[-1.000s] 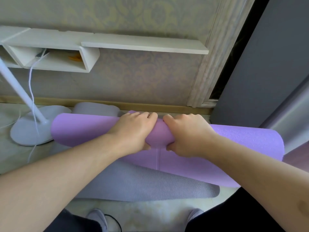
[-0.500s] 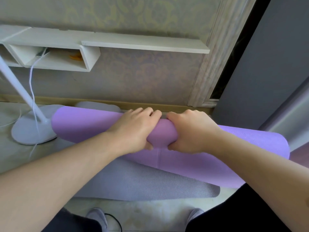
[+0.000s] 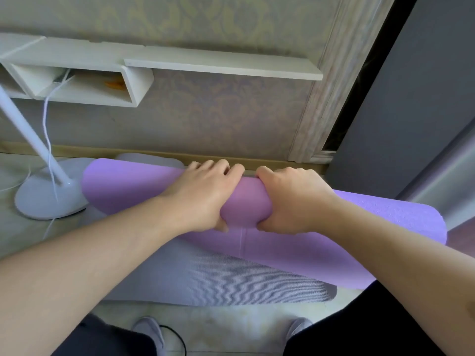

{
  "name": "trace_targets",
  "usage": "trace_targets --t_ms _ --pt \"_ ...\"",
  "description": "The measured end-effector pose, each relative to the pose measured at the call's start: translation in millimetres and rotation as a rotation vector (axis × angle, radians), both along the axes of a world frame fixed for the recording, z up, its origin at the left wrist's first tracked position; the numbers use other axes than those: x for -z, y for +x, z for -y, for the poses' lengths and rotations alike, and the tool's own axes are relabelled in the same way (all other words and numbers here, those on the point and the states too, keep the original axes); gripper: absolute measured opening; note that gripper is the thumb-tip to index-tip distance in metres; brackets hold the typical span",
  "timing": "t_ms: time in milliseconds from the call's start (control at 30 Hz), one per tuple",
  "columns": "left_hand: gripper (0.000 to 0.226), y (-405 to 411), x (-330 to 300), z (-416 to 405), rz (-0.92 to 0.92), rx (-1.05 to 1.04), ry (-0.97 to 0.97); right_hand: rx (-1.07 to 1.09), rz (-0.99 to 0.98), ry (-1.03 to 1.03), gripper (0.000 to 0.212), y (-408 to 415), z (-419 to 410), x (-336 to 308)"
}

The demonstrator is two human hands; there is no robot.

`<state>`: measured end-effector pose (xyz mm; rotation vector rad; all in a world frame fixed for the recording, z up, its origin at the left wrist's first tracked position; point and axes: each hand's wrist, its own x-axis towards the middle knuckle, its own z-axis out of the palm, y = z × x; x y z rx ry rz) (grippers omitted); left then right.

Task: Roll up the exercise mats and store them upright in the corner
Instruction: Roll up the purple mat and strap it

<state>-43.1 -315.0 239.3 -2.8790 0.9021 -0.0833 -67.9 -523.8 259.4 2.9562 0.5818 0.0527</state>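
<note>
Purple mat (image 3: pixel 133 186) roll lies left-right under both hands; left hand (image 3: pixel 203 195) and right hand (image 3: pixel 290 199) grip its middle, wall just beyond.

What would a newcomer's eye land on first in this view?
The purple mat, rolled into a thick tube across the middle of the view, with the left hand and right hand gripping it side by side. Under it a grey mat lies flat; a white lamp base stands at its left end.

pale floor (image 3: pixel 15 235) carries a flat grey mat (image 3: pixel 218 281) and a white lamp base (image 3: pixel 48 194).
</note>
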Motion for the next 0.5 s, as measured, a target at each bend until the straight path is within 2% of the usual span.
trace_targets --t_ms 100,267,367,433,500 --pt "0.082 0 0 6 -0.017 -0.014 0.027 0.002 -0.052 0.002 0.069 -3 0 1" --pt "0.077 7 -11 -6 -0.207 -0.099 -0.075 -0.058 -0.025 -0.09 0.091 -7 -10 6" --pt "0.068 3 -11 -8 -0.223 -0.094 -0.081 -0.058 -0.026 -0.07 0.077 -5 -11 8" --pt "0.066 0 -7 -5 -0.166 -0.065 -0.081 -0.06 -0.012 -0.054 0.066 -3 -10 7" --pt "0.078 -2 -1 -2 -0.084 -0.036 -0.057 -0.052 -0.006 -0.043 0.064 -2 -8 5"
